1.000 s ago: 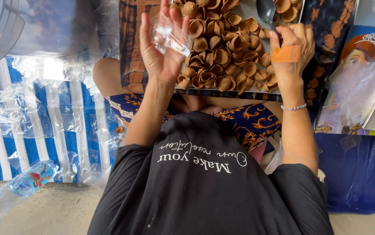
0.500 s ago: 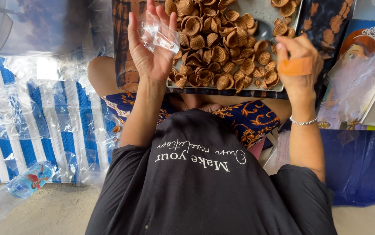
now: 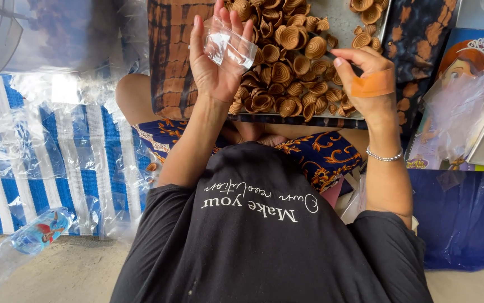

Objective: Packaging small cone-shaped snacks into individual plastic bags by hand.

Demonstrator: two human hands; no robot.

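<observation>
My left hand (image 3: 214, 67) is raised, palm toward me, fingers shut on a small clear plastic bag (image 3: 229, 45). It hovers over the left part of a metal tray (image 3: 340, 17) piled with brown spiral cone-shaped snacks (image 3: 287, 67). My right hand (image 3: 368, 84), with an orange plaster across its back and a bracelet at the wrist, is curled over the tray's right side. Its fingertips pinch a thin dark handle, probably a spoon (image 3: 327, 51), that runs into the snacks; the spoon's bowl is hidden.
The tray rests on brown patterned cloth (image 3: 171, 56) over my lap. Left lies a blue-and-white striped mat (image 3: 6, 191) strewn with clear bags, a plastic bottle (image 3: 40, 234) and a white tub (image 3: 0, 39). Right are a picture book (image 3: 472, 67) and blue sheet (image 3: 460, 219).
My left hand moved right with the bag, further over the snacks. My right hand turned, curled and shifted left; the spoon bowl seen at the tray's far edge went out of sight.
</observation>
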